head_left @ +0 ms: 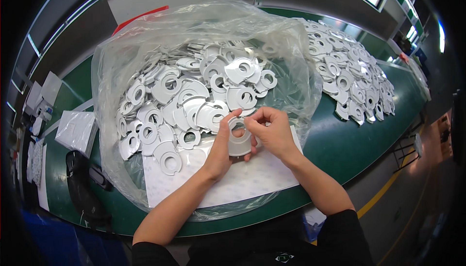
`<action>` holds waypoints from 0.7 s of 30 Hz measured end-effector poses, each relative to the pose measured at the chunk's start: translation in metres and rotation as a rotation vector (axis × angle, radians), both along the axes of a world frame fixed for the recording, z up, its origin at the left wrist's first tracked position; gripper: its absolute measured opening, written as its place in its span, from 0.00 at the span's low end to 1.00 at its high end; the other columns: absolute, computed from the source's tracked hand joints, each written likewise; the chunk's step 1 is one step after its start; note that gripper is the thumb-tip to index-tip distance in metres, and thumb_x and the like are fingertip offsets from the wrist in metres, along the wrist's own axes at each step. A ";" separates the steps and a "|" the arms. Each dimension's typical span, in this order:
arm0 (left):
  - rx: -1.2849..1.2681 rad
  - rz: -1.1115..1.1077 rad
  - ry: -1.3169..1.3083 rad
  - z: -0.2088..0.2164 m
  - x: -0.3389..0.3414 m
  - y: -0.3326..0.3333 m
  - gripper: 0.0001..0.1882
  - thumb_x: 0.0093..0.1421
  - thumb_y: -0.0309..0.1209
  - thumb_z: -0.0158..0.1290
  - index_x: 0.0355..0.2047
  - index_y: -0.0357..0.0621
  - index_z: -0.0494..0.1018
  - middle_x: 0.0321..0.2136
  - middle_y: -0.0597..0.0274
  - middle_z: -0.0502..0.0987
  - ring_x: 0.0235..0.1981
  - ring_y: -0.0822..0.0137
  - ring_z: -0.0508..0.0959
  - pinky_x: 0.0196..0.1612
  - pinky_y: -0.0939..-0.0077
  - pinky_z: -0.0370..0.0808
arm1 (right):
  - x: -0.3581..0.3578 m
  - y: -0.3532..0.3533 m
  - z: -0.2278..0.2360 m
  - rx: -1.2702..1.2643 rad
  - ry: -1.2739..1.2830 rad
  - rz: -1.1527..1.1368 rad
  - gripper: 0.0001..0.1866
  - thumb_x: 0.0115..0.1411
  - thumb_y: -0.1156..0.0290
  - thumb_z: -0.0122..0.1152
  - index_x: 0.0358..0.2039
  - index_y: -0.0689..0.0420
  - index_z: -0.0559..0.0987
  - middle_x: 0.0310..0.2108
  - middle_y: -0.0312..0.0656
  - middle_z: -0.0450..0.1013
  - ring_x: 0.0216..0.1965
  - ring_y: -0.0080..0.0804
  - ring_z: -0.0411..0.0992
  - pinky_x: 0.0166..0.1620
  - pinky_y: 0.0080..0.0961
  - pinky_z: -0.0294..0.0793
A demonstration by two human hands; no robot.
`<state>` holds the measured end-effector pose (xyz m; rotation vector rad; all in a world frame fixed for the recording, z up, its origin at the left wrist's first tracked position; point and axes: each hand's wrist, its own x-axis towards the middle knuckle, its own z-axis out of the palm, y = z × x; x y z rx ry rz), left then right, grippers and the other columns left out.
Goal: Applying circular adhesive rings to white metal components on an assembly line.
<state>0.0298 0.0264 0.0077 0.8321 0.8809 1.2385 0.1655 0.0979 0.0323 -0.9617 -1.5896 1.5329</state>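
Between my hands is a white plastic part, flat, with a round hole near its upper end. My left hand is closed around it, thumb along the left edge and fingertips showing at the lower right. At the part's upper right edge, my right hand pinches with thumb and forefinger; whether something small sits in that pinch I cannot make out. Just beyond both hands lies a heap of similar white parts inside a large, opened clear plastic bag. Beneath my forearms lies a white sheet.
A second heap of white parts lies on the green table at the right. Further left are a plastic-wrapped white packet and a black pouch-like object. A red strip shows behind the bag.
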 end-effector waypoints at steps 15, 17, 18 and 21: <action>-0.017 -0.039 0.030 0.002 0.002 0.000 0.43 0.58 0.68 0.15 0.64 0.53 0.44 0.45 0.57 0.69 0.36 0.64 0.74 0.31 0.71 0.74 | -0.003 -0.013 0.012 0.342 -0.504 -0.153 0.22 0.44 0.57 0.70 0.17 0.58 0.67 0.13 0.36 0.68 0.12 0.24 0.68 0.17 0.22 0.65; -0.034 -0.027 0.031 0.002 0.001 0.000 0.43 0.58 0.68 0.15 0.64 0.52 0.44 0.45 0.56 0.69 0.36 0.63 0.74 0.30 0.70 0.74 | -0.003 -0.013 0.013 0.465 -0.567 -0.146 0.22 0.44 0.60 0.71 0.18 0.58 0.66 0.14 0.36 0.67 0.12 0.22 0.68 0.17 0.20 0.65; -0.035 -0.028 -0.001 -0.001 -0.001 0.001 0.43 0.58 0.67 0.15 0.64 0.52 0.44 0.46 0.56 0.69 0.36 0.63 0.74 0.30 0.70 0.73 | -0.002 -0.014 0.015 0.559 -0.614 -0.131 0.21 0.43 0.60 0.72 0.19 0.59 0.67 0.15 0.37 0.68 0.16 0.23 0.69 0.21 0.20 0.67; -0.061 -0.018 -0.081 0.003 -0.001 0.004 0.43 0.58 0.67 0.15 0.64 0.52 0.45 0.44 0.54 0.70 0.34 0.62 0.74 0.28 0.70 0.71 | 0.007 -0.007 0.014 0.625 -0.575 -0.043 0.20 0.44 0.62 0.71 0.22 0.61 0.70 0.17 0.38 0.69 0.22 0.25 0.71 0.27 0.21 0.69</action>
